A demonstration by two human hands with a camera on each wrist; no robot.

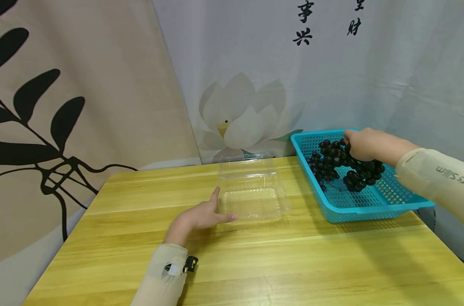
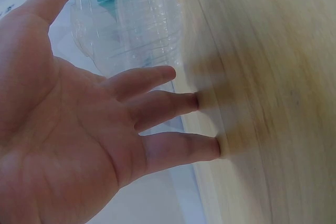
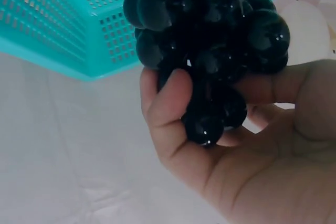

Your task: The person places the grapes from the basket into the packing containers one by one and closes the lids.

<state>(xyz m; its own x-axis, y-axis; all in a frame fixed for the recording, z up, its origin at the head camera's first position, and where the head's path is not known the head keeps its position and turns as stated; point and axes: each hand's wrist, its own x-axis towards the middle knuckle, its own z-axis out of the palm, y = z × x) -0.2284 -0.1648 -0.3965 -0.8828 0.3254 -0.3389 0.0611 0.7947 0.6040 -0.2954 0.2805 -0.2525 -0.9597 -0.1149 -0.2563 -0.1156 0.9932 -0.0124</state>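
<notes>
Beside the left edge of a clear plastic clamshell box [image 1: 251,206], my left hand [image 1: 199,216] is spread with its fingers straight. The box stands with its lid up at the back; in the left wrist view its wall [image 2: 131,30] shows beyond the fingers, whose tips meet the tabletop. Above the blue plastic basket [image 1: 373,215], my right hand [image 1: 369,144] grips a bunch of dark grapes [image 1: 335,155]. The right wrist view shows fingers and thumb curled round the lower end of the grapes [image 3: 215,40]. Some grapes are hidden behind the hand.
The basket is perforated and stands at the right of the wooden table [image 1: 278,263], close to its right edge. Behind the table hangs a pale curtain [image 1: 331,85] with printed flowers and characters. The box sits left of the basket, near the table's back edge.
</notes>
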